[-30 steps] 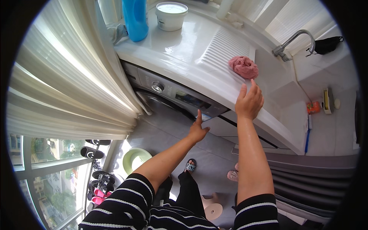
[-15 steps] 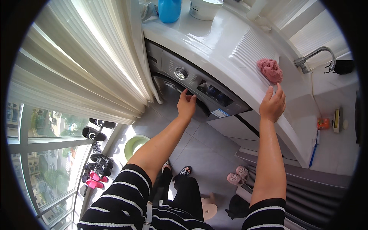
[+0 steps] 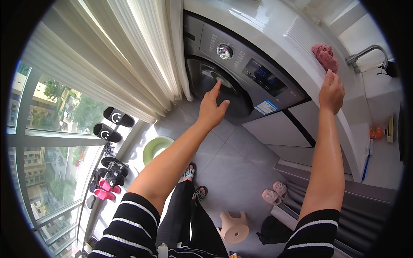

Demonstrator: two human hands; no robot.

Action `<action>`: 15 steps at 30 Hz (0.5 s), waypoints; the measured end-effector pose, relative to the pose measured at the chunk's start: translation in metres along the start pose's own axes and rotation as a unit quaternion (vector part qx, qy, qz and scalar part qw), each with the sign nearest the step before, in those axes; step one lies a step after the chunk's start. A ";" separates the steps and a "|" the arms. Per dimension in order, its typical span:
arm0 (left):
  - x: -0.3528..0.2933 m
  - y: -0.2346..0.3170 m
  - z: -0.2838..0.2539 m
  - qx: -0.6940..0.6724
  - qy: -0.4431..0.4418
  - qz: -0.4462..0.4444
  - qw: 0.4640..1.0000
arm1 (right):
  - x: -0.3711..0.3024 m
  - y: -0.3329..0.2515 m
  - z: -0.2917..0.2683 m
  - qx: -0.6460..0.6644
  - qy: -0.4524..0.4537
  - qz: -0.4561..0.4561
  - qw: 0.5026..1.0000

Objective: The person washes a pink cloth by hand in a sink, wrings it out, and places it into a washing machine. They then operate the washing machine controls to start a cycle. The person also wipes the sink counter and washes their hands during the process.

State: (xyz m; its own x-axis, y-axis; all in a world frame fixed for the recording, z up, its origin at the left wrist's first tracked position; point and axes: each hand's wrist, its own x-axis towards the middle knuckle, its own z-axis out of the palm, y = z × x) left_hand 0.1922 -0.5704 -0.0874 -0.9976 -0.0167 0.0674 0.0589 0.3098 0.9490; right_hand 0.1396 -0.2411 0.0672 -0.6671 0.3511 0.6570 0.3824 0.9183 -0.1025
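Observation:
A grey front-loading washing machine [image 3: 247, 64] stands under the white counter, its round dark door [image 3: 202, 75] closed and its display [image 3: 263, 76] lit with blue characters. My left hand [image 3: 214, 105] is in front of that door, index finger stretched out and thumb apart, holding nothing. Whether the fingertip touches the door, I cannot tell. On the counter's ribbed slope lies a crumpled pink cloth [image 3: 325, 56]. At its near end is my right hand [image 3: 332, 93], with the fingers drawn together against the cloth beside the counter's edge; the fingertips are partly hidden.
A curved metal faucet [image 3: 372, 51] rises at the far right. Cream curtains [image 3: 124, 47] hang left of the machine. On the floor are a green basin [image 3: 157, 148], a beige stool [image 3: 234, 228] and pink slippers [image 3: 275, 193]. Several shoes [image 3: 112, 172] line the window ledge.
The view has shifted, showing more of the machine's front. My left hand has drawn back from below the control panel, its index finger now straightened. My right hand's fingers have closed together by the cloth.

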 end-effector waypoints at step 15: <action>0.092 -0.033 -0.014 -0.002 0.084 0.065 0.994 | -0.392 -0.102 0.033 0.384 -0.294 -0.096 0.870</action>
State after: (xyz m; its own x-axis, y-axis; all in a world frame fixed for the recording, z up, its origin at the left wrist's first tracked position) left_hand 0.0987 -0.5956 -0.1082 -0.9615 -0.1353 0.2390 0.1869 0.3153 0.9304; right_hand 0.3410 -0.4666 -0.2047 -0.9697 0.0025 0.2442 -0.1619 0.7420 -0.6506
